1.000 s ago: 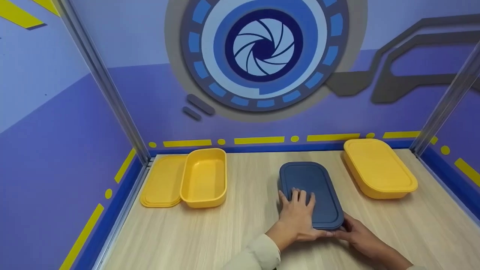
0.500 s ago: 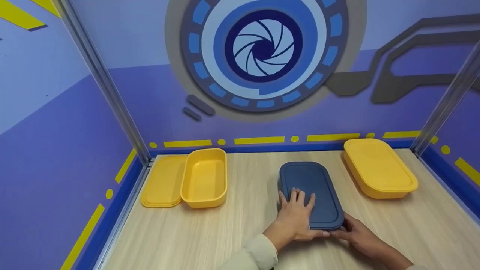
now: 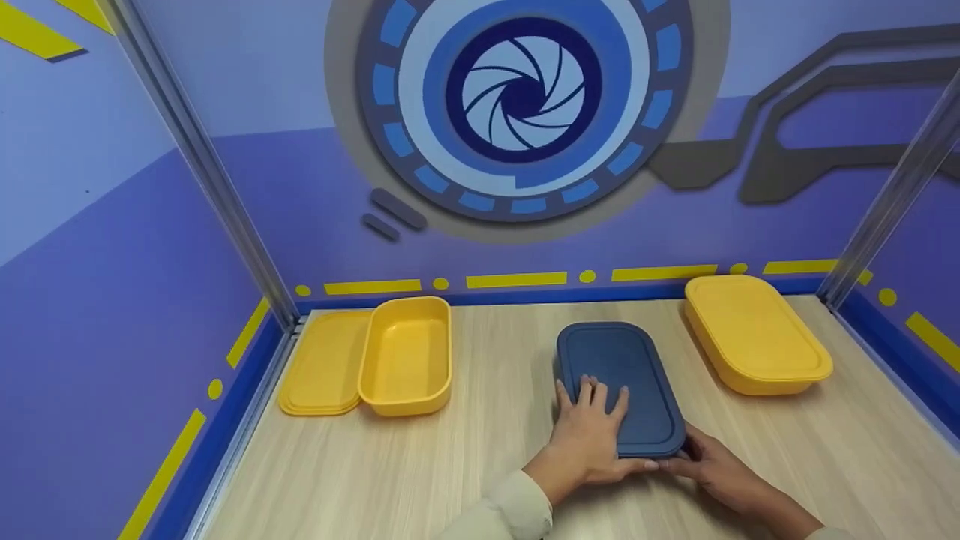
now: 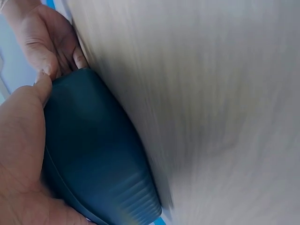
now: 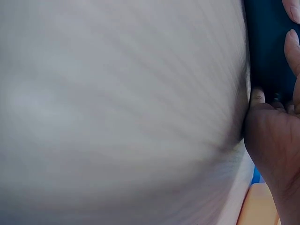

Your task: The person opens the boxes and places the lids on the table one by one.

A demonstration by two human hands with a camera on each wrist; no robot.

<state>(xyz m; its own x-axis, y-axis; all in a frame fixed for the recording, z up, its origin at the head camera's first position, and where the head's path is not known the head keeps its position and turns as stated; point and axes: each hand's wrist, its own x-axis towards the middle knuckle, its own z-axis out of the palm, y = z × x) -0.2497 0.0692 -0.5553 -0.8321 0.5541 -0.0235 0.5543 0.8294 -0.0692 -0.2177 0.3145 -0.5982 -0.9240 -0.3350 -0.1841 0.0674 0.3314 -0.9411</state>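
Observation:
A dark blue lidded food container [image 3: 640, 360] sits on the table, lid on top. My left hand [image 3: 585, 442] lies spread over the lid's near left part, its thumb along the near end. In the left wrist view that thumb runs beside the rim of the container [image 4: 93, 126]. My right hand [image 3: 724, 472] holds the near right corner, its thumb at the near end by the left thumb tip. The right wrist view shows the right hand's [image 5: 276, 136] fingers against the dark wall, partly hidden.
An uncovered yellow container [image 3: 409, 405] stands at the left, beside a yellow lid [image 3: 322, 367] on the table [image 3: 360, 480]. At the back right is another yellow container [image 3: 757, 330] with its lid on. Printed panels [image 3: 285, 217] border the table.
Both hands stay in place on the dark blue container. The whole head view has shifted slightly; the containers and lid have not visibly moved on the table.

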